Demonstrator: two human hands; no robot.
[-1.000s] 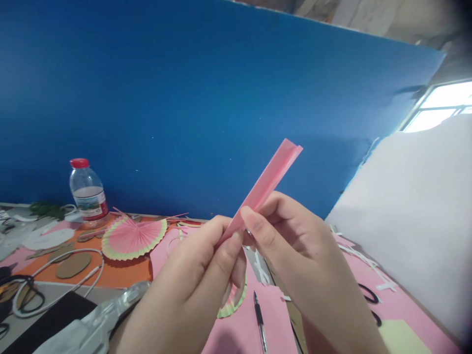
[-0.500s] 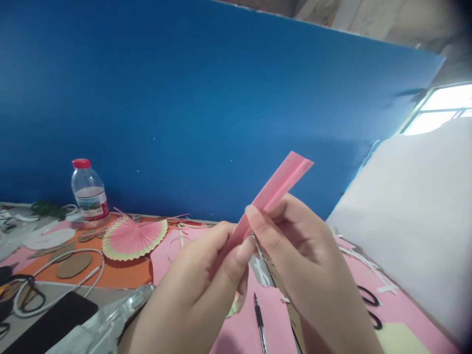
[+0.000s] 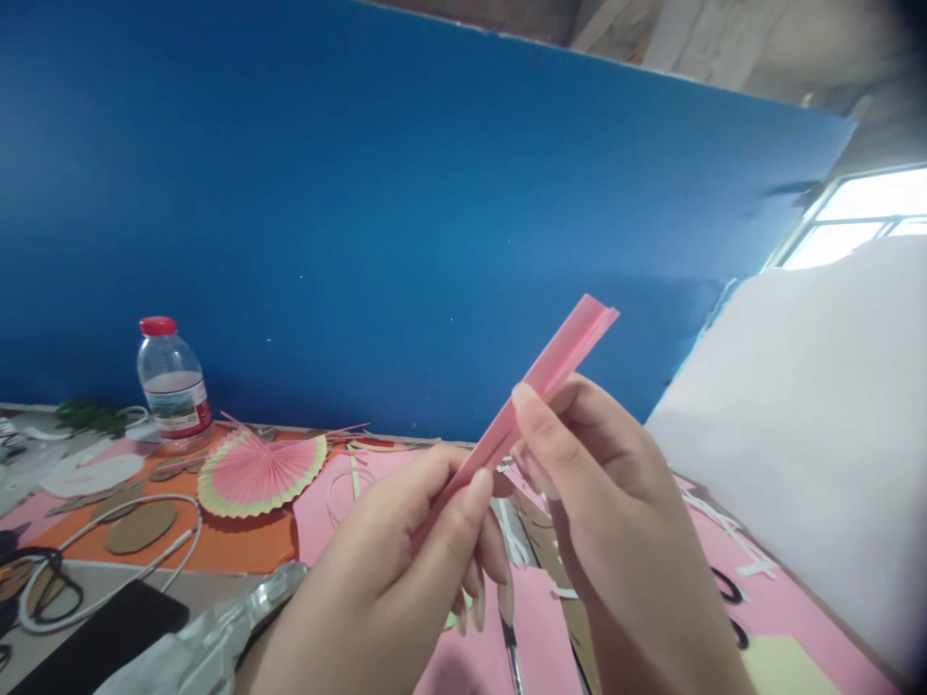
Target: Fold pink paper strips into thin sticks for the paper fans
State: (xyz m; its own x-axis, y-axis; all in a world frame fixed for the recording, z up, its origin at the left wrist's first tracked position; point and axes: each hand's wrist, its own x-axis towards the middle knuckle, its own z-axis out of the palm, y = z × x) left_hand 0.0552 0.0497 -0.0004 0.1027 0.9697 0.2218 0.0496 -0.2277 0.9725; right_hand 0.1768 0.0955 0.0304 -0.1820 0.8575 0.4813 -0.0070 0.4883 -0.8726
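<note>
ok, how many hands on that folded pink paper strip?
2: the bare left hand holds the lower end of the folded pink paper strip, the bare right hand pinches it farther up. No other hand shows.

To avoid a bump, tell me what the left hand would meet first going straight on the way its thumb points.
Apart from the folded pink paper it holds, the left hand would probably meet the right hand first, which pinches that paper just ahead; exact depth is unclear.
</note>
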